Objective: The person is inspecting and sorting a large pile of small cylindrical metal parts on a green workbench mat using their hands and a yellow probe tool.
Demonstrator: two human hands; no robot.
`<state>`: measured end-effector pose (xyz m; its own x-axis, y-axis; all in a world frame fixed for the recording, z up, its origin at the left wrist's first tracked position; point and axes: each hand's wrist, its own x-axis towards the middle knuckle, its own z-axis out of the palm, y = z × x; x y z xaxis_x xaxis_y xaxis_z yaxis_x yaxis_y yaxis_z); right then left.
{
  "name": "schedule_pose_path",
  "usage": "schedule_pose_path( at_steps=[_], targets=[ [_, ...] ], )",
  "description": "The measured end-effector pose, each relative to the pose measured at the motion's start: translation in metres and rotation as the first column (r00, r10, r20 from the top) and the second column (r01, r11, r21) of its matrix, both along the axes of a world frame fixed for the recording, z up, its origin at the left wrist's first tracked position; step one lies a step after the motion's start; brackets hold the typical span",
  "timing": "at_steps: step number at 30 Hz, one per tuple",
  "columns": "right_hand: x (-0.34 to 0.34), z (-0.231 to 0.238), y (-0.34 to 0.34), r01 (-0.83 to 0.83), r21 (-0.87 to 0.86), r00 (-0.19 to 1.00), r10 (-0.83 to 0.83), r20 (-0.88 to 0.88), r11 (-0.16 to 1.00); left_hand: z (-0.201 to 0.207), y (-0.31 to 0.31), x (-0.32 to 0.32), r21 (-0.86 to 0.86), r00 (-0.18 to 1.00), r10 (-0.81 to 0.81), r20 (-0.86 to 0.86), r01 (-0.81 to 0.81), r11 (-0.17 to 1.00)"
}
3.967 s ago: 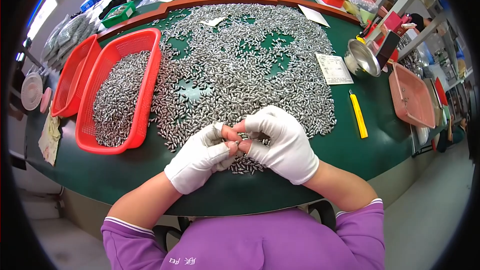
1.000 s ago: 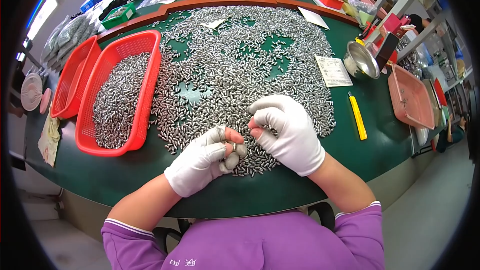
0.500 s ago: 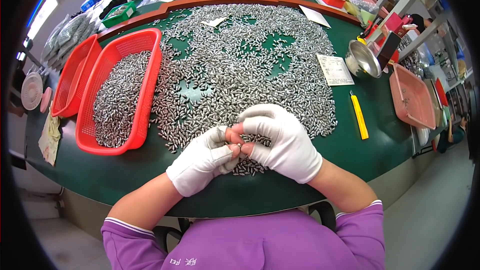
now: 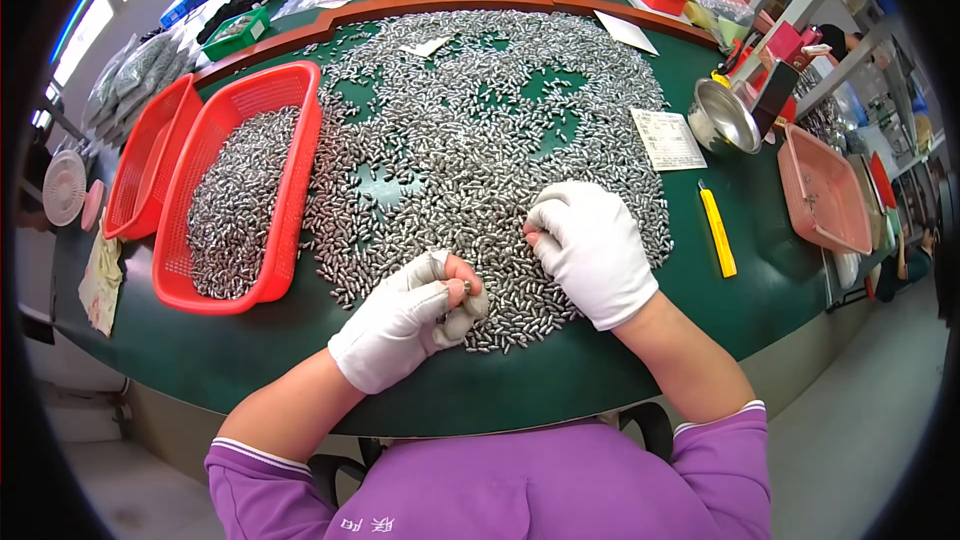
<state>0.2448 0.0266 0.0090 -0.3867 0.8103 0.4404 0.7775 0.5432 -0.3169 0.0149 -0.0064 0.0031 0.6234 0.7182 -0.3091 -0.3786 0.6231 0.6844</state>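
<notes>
- a worker's left hand (image 4: pixel 400 325), in a white glove with bare thumb and forefinger tips, pinches a small metal piece (image 4: pixel 466 287) at the near edge of the spread, its other fingers curled.
- to its right, the gloved right hand (image 4: pixel 592 252) bends over the pile, thumb and fingertips drawn close together; whether they grip anything cannot be told.
- metal pieces (image 4: pixel 455 165), silvery and bullet-shaped, blanket the middle of a green table (image 4: pixel 480 395), from between the hands to a wooden rail (image 4: pixel 400 5) on the far side.
- at left, a red basket (image 4: pixel 290 210) holds a heap of similar pieces, beside a second red basket (image 4: pixel 150 155).
- at right lie a printed slip (image 4: pixel 668 140) and a yellow cutter (image 4: pixel 718 235), near a steel bowl (image 4: pixel 735 118); a pink tray (image 4: pixel 825 215) sits farther right.
</notes>
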Motion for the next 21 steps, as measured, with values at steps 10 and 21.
schedule_pose_path(
  at_steps=[10, 21],
  targets=[
    [0.008, 0.001, 0.001, 0.019, -0.034, 1.000, -0.018, 0.024, 0.999, -0.003, 0.001, -0.002, 0.006, 0.997, -0.033, 0.071, 0.033, 0.999],
    [-0.006, 0.012, -0.007, -0.213, -0.075, 0.924, 0.176, -0.339, 0.974, -0.002, -0.002, -0.004, -0.012, 0.996, -0.027, 0.080, 0.028, 1.000]
  ],
)
